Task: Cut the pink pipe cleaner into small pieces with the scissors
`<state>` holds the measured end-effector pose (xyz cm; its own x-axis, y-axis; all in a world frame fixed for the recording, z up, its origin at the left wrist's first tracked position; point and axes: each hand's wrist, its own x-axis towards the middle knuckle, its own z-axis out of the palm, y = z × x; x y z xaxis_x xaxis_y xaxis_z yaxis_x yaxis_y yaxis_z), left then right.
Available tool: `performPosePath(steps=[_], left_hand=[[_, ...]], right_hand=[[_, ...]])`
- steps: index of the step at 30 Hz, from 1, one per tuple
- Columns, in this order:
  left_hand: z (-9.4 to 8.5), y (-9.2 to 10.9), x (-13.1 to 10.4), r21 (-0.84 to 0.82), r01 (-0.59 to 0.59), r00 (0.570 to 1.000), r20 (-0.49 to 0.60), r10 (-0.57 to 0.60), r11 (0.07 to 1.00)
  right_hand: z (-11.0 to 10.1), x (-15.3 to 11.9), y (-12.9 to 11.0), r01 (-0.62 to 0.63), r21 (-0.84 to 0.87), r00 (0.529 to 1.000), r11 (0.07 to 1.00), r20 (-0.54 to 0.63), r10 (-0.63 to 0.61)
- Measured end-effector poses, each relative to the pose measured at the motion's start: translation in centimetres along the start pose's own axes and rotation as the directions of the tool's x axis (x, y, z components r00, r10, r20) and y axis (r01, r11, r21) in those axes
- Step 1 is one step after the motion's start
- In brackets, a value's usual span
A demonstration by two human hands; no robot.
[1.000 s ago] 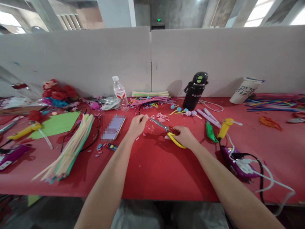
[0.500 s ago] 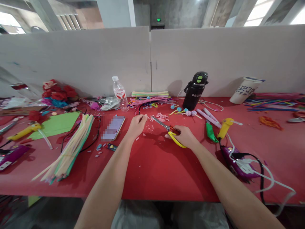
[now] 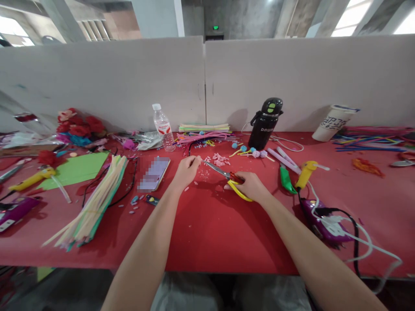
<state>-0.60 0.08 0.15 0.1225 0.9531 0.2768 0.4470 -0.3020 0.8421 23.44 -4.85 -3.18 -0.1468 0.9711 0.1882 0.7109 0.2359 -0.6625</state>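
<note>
The fingers of the left hand [image 3: 188,170] are pinched together; what is held between the tips is too small to tell. By the right hand [image 3: 249,185], one pair of scissors [image 3: 241,192] is held, with its handles wrapped by curled fingers and its blades pointed at the left fingertips. Just past the blades, one pile of pink bits [image 3: 221,160] is seen, too many to count. Farther out, one phone [image 3: 157,173], one clear bottle [image 3: 164,131], one black flask [image 3: 262,129] and one white cup [image 3: 332,124] are seen. Two yellow glue guns [image 3: 305,175] are set far apart on the red bench [image 3: 207,233].
</note>
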Motion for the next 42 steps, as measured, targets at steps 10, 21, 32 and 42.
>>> performPosePath(steps=[10, 21, 32, 42], left_hand=[[-0.20, 0.10, 0.01, 0.005, 0.005, 1.000, 0.003, -0.005, 1.000], [-0.22, -0.03, 0.10, -0.012, -0.027, 0.999, 0.017, 0.027, 1.000], [-0.24, -0.41, 0.25, 0.007, -0.046, 0.999, 0.021, 0.046, 0.999], [-0.58, -0.14, 0.22, 0.024, -0.112, 0.992, 0.066, 0.110, 0.993]], right_hand=[[0.05, 0.03, 0.53, 0.008, -0.027, 0.999, 1.000, -0.034, -0.009], [-0.06, 0.12, 0.50, 0.008, -0.028, 1.000, 1.000, 0.000, -0.008], [-0.05, 0.23, 0.57, 0.006, -0.034, 1.000, 0.999, -0.022, -0.007], [-0.48, 0.08, 0.37, 0.011, -0.034, 1.000, 0.999, 0.028, -0.010]])
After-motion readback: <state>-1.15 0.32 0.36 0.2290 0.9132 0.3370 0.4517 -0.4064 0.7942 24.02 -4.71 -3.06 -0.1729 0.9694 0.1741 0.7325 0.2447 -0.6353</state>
